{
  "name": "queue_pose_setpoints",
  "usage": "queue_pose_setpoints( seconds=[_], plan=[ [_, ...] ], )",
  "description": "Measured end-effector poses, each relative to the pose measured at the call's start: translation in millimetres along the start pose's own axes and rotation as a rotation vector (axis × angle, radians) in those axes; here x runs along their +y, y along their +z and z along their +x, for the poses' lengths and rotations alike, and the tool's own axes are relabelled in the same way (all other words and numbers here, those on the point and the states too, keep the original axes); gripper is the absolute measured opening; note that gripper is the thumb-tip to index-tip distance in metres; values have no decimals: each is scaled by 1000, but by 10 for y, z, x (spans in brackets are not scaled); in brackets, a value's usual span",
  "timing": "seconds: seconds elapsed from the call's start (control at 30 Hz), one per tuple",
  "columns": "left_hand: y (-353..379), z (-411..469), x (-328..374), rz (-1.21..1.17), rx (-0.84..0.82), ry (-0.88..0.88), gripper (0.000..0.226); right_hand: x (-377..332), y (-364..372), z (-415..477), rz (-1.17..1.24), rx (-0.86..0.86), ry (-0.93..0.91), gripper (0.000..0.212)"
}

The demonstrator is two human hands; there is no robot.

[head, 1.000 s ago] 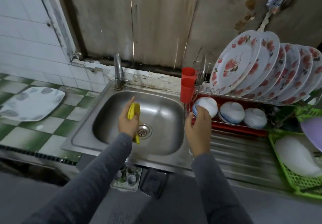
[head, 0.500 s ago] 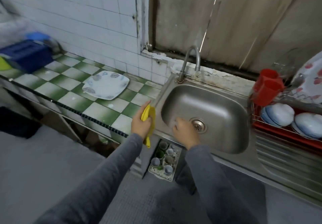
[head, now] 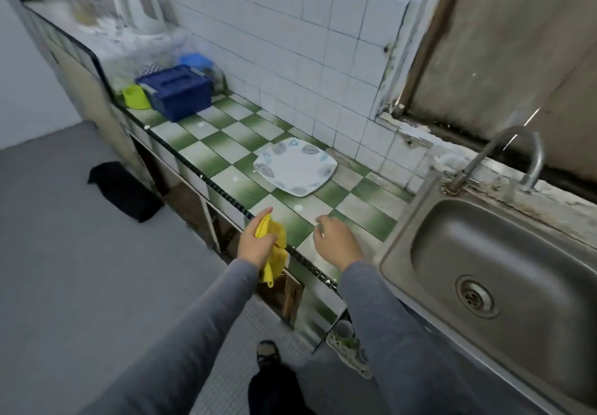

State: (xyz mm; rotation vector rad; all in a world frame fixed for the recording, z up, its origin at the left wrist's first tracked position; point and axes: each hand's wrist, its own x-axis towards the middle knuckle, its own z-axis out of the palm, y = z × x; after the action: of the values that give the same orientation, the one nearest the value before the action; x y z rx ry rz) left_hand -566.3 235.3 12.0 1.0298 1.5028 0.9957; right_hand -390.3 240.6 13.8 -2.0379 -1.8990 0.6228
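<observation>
My left hand [head: 256, 242] grips a yellow cloth [head: 274, 250] at the front edge of the green-and-white checked counter [head: 226, 153]; the cloth hangs down past the edge. My right hand [head: 337, 242] hovers over the counter just left of the sink, fingers loosely curled, holding nothing. A white square plate [head: 295, 166] with grey-blue leaf prints lies flat on the counter beyond both hands, near the tiled wall.
A steel sink [head: 504, 272] with a curved tap [head: 504, 156] is at the right. A blue box [head: 176, 91], a green cup [head: 135, 96] and a white kettle [head: 139, 2] stand further left. A dark mat [head: 124, 190] lies on the grey floor.
The view has swung left from the dish rack and sink to the checked counter. My right hand left the bowl on the rack and both hands moved left, the left one still holding the cloth.
</observation>
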Motion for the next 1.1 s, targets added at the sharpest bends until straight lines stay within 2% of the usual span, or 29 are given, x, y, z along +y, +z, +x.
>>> queue_pose_setpoints(
  seconds=[0.2, 0.3, 0.37, 0.43, 0.7, 0.83, 1.0, 1.1],
  plan=[
    [-274, 964, 94, -75, 11, -49, 46, -204, 332, 944, 13, -23, 32, 36],
    [-322, 1477, 236, -214, -17, -169, 35, -233, 428, 1429, 22, -31, 89, 39],
    [-345, 1788, 325, -397, -80, -302, 41, -209, 494, 1714, 46, -47, 134, 41],
    [-381, 2105, 344, -460, -115, -361, 50, -160, 553, 1961, 77, -56, 190, 40],
    [-446, 3068, 515, -340, -222, -297, 58, 109, 703, 2686, 206, -3, 434, 39],
    [-473, 3445, 539, -174, -271, -180, 35, 139, 826, 2815, 274, 5, 545, 38],
    [-493, 3978, 525, -194, -331, -188, 24, 112, 999, 2911, 400, 116, 668, 37],
    [-507, 4213, 535, -161, -407, -206, 33, 63, 1099, 2929, 509, 204, 766, 35]
  ],
)
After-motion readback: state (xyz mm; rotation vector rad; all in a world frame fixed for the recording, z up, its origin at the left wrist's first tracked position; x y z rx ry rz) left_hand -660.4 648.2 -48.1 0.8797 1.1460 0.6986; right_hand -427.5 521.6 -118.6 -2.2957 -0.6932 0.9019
